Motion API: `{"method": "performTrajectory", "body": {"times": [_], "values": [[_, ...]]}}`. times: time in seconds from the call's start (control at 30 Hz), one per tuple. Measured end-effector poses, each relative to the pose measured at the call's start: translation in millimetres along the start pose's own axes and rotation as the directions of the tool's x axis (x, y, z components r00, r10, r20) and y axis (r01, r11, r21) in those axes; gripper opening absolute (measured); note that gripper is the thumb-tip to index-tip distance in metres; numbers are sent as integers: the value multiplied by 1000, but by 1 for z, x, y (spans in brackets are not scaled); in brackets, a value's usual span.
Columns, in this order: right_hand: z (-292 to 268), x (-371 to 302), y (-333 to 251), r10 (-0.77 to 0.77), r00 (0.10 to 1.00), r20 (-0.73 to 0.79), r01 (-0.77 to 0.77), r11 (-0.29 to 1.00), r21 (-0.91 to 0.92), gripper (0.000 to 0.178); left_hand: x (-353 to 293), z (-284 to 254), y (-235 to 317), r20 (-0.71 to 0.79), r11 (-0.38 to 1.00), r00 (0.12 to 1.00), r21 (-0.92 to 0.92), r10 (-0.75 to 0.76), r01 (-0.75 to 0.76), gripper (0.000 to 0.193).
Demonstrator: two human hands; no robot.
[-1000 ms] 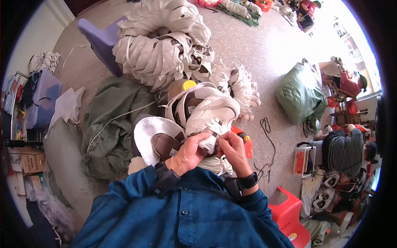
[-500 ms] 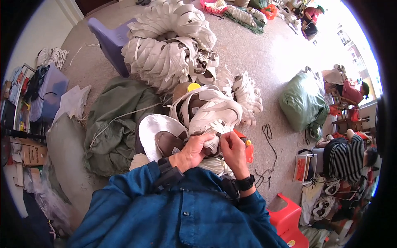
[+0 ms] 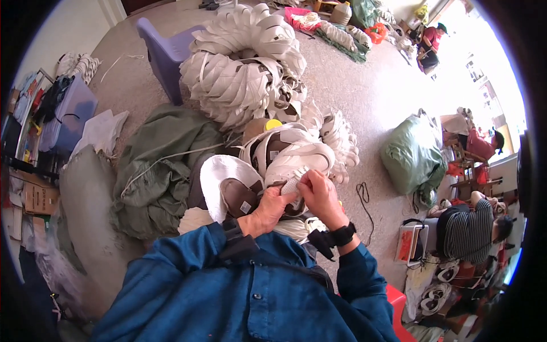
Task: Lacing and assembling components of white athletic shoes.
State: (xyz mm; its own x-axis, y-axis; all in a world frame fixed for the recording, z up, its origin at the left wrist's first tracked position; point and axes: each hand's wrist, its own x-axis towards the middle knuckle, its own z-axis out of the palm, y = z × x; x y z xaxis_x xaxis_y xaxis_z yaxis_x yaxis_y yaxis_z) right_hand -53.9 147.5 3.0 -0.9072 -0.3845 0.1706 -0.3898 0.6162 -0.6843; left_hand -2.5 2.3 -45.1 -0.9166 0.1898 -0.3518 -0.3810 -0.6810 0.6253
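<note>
In front of me lies a white and beige shoe upper [image 3: 302, 157] with white laces [image 3: 298, 172] across its front. My left hand [image 3: 266, 212] is closed on its edge, thumb pressed against the mesh tongue [image 3: 291, 187]. My right hand [image 3: 322, 196] has its fingers pinched together at the laces, seemingly on a shoelace; the fingertips partly hide it. Just left of my left hand rests another piece, a shoe upper with a broad white rim and brown lining [image 3: 212, 181]. A round yellow lid [image 3: 273, 123] shows behind the upper.
Large coiled stacks of shoe uppers [image 3: 228, 80] rise beyond my hands, beside a purple chair [image 3: 162, 54]. Green cloth [image 3: 159, 154] lies at left. A pale green sack [image 3: 411, 154] and black cord [image 3: 364, 208] are on the floor at right. Other people sit along the right side.
My right hand has moved slightly left and up over the laces, turning more of its back into view. My left hand keeps its grip. The view has shifted slightly.
</note>
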Motion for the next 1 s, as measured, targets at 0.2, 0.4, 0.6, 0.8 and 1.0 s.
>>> {"method": "performTrajectory", "body": {"times": [0.2,0.4,0.6,0.8,1.0], "values": [[-60,59,-48,111,989,94,-145,803,578,13,3,3,3,-33,988,988,-33,-149,148,26],[-166,126,-190,-387,920,-54,85,63,994,31,12,3,-10,-84,998,994,5,-62,63,23],[-93,107,-138,-187,981,58,85,675,733,28,13,-1,-10,-125,998,990,18,-63,66,27],[-33,10,17,-180,967,180,203,972,-122,9,6,12,-1,-99,993,993,-103,-61,51,29],[-20,-8,21,-97,995,29,94,992,84,12,8,11,3,-178,980,967,-106,-184,167,27]]}}
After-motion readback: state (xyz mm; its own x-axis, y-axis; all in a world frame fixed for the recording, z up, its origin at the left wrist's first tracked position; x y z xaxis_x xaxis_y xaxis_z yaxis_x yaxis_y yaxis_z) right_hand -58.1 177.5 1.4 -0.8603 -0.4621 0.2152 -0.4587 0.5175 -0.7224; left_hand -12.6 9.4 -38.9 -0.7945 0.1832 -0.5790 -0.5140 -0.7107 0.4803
